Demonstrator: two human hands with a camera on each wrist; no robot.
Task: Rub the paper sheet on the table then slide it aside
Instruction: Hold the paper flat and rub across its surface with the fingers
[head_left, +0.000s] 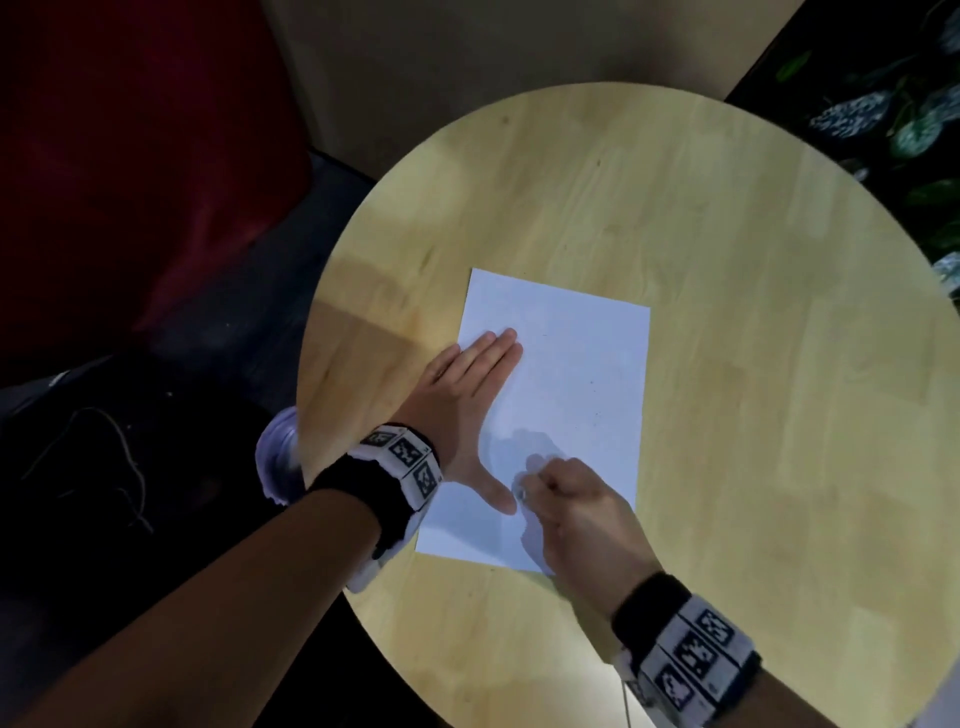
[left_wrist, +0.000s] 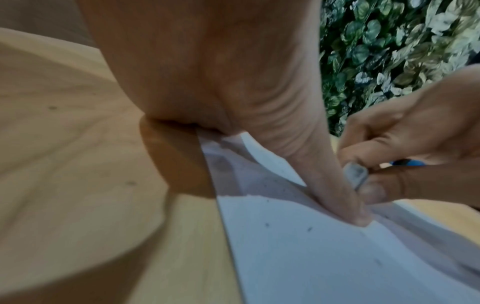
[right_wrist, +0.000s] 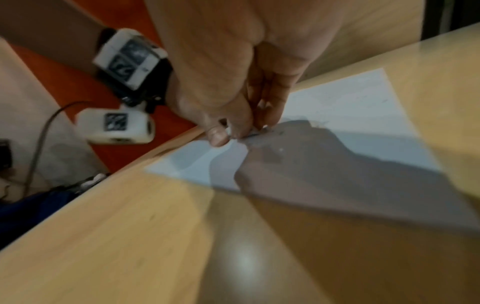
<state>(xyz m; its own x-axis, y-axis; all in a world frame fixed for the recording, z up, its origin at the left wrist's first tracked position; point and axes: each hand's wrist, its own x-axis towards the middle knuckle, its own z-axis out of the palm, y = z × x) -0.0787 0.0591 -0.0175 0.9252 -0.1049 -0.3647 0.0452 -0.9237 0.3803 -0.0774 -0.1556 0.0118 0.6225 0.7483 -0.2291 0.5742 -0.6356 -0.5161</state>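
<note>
A white paper sheet (head_left: 571, 374) lies flat near the middle of the round wooden table (head_left: 727, 234). My left hand (head_left: 467, 384) rests flat on the sheet's left side, fingers straight and thumb spread toward me. My right hand (head_left: 566, 509) pinches a small greyish eraser (head_left: 519, 488) against the sheet's near part, right beside the left thumb. In the left wrist view the eraser (left_wrist: 355, 174) shows a dirty tip and a blue sleeve, with dark crumbs scattered on the paper (left_wrist: 298, 246). The right wrist view shows my right hand (right_wrist: 233, 72) curled over the paper (right_wrist: 350, 115).
The table edge (head_left: 332, 291) runs close to my left wrist. A dark red seat (head_left: 130, 156) stands off to the left, with cables on the dark floor (head_left: 104, 457). Leafy plants (head_left: 893, 114) fill the far right. Bare tabletop surrounds the sheet.
</note>
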